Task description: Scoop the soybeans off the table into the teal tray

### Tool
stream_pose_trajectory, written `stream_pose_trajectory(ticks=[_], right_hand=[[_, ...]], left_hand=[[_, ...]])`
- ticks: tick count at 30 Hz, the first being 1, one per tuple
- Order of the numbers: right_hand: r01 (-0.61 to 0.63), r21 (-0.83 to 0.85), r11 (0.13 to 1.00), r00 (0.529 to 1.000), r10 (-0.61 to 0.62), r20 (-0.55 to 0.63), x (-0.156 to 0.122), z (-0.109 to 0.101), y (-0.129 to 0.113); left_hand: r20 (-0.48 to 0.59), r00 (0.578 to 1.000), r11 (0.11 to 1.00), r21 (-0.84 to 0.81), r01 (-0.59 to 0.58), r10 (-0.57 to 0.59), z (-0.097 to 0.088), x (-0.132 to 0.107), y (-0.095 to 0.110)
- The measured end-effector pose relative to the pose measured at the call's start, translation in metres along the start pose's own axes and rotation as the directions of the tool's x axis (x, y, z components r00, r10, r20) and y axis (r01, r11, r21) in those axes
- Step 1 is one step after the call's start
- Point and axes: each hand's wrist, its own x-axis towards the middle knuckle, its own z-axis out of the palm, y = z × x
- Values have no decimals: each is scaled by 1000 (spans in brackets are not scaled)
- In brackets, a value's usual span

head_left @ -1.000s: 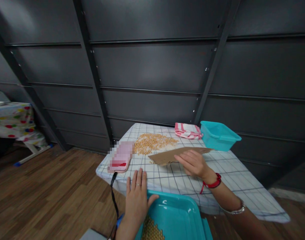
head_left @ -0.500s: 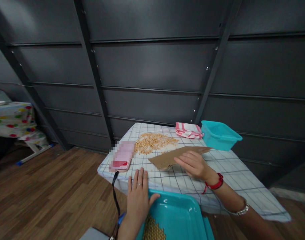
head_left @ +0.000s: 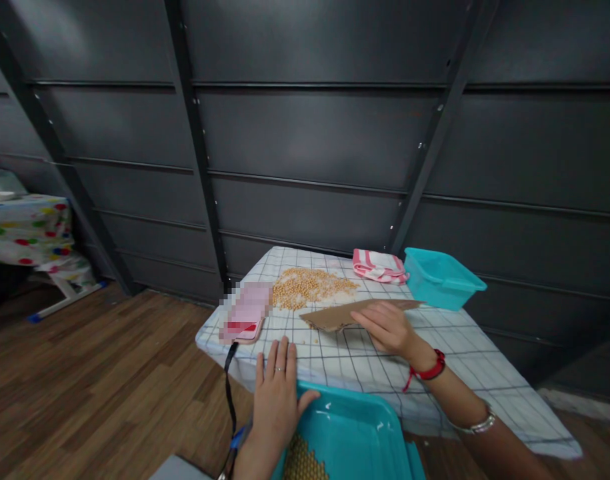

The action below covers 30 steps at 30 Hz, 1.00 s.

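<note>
Well, the cardboard slants across the middle of the table, gripped in my right hand, whose fingers bend over it, knuckles up, hiding part of it; the thumb is out of sight. Just beyond, toward the far edge, beans lie spread. My left hand is flat, palm down at the near edge, fingers slightly parted, thumb over the rim of a tub; what the palm touches I can't see. The tub, with more beans, is cut off below. A pink thing by the left edge is blurred; a towel and a basin sit near the far right corner.
</note>
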Motion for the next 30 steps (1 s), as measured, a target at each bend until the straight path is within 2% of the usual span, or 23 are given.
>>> stream_pose_trajectory(ticks=[6,9,15,22,30], right_hand=[[26,8,1000,999,-26,32,-6,-9,-6],[19,16,1000,1000,-19,-10,-5,-13,-7],[-68,-19,997,992,66,-111,-4,-14,-4],[-4,16,1000,1000,4,-28,-2,-14,-7],[10,10,1000,998,-9,-59,0,-18,-6]], left_hand=[[-22,1000,1000,21,-3,4,1,-1,1],[-12,1000,1000,30,-5,5,2,-2,2],[20,1000,1000,20,-2,2,1,-1,2],[1,1000,999,24,-25,25,-5,2,1],[-16,1000,999,39,-19,20,-4,1,0]])
